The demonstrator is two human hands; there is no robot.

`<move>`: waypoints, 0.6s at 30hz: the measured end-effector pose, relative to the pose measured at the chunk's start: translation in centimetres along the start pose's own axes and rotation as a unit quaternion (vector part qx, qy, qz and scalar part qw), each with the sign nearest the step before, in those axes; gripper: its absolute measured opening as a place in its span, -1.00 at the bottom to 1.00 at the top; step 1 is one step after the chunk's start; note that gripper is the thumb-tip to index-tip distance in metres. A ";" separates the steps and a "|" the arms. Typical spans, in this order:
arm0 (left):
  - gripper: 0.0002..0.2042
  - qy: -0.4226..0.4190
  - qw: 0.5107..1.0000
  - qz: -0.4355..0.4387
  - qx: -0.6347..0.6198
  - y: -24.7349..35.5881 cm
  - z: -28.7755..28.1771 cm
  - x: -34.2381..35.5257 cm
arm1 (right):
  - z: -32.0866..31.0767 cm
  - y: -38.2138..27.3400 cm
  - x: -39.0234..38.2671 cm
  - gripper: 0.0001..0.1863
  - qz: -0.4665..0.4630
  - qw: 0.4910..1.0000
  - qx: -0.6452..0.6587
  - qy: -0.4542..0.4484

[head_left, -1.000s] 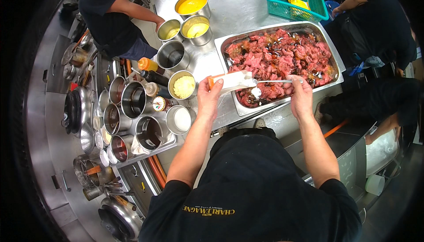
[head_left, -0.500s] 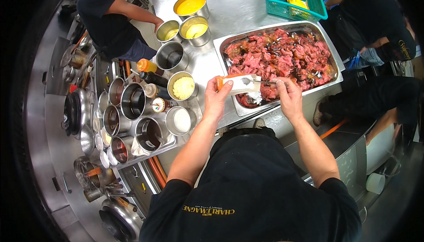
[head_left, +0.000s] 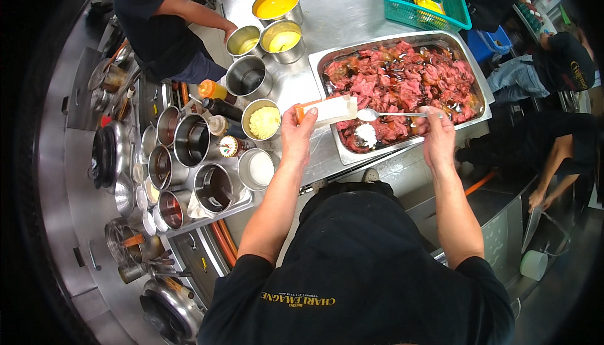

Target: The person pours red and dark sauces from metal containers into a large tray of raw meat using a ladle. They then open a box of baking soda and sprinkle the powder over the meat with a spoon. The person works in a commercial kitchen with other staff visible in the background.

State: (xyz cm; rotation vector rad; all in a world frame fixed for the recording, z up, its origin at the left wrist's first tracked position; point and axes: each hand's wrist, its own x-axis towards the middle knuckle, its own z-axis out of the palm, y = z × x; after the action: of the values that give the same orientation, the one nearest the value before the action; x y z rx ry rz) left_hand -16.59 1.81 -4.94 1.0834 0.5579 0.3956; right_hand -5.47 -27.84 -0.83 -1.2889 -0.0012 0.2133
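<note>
My left hand is closed round a small white and orange carton, tilted over the near left edge of a deep metal tray. In my right hand is the handle of a metal spoon. The spoon's bowl, with white powder in it, hangs just outside the carton's end. Raw sliced meat in dark liquid fills the tray. On the meat below the spoon lies a heap of white powder.
Left of the tray stand several metal pots, including a pot of white grains, a pot of chopped pale yellow bits and sauce bottles. A green basket of jars sits beyond the tray. Co-workers stand at far left and right.
The spoon has come out of the carton as my right hand moved right, and its bowl now shows white powder. My left hand shifted slightly left. Co-workers at the right have moved.
</note>
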 end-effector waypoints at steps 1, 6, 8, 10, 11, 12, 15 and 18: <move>-0.42 0.012 1.000 0.009 0.001 0.3 -0.1 0.0 | -0.5 -0.4 -0.5 -0.76 -0.053 0.993 -0.104 0.004; -0.42 -0.003 1.000 -0.012 0.003 0.3 0.6 -0.4 | 2.1 -1.7 -2.2 -0.77 -0.144 0.971 -0.160 -0.107; -0.43 -0.018 1.000 -0.013 0.004 -0.2 1.2 -0.8 | 3.2 -0.8 -2.3 -0.76 -0.194 0.941 -0.248 -0.127; -0.43 -0.026 1.000 -0.009 0.006 -0.8 1.9 -1.1 | 3.3 0.0 -2.1 -0.75 -0.170 0.936 -0.284 -0.122; -0.44 -0.029 0.999 -0.017 0.006 -0.9 2.0 -1.3 | 3.3 0.4 -1.9 -0.75 -0.157 0.933 -0.302 -0.120; -0.44 -0.034 0.999 -0.022 0.001 -0.9 2.2 -1.4 | 3.2 1.0 -1.8 -0.75 -0.120 0.953 -0.254 -0.109; -0.44 -0.046 0.998 -0.036 -0.001 -1.2 2.4 -1.7 | 2.8 2.7 -1.3 -0.74 -0.027 0.987 -0.140 -0.078; -0.45 -0.051 0.998 -0.046 0.018 -1.5 2.3 -1.8 | 2.6 4.1 -0.9 -0.73 0.018 0.995 -0.080 -0.054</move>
State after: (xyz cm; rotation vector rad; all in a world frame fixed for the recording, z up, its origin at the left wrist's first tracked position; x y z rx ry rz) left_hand -16.57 -1.47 -5.09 1.1011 0.5239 0.2506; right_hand -7.30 -24.40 -3.94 -1.4372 -0.0883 0.3186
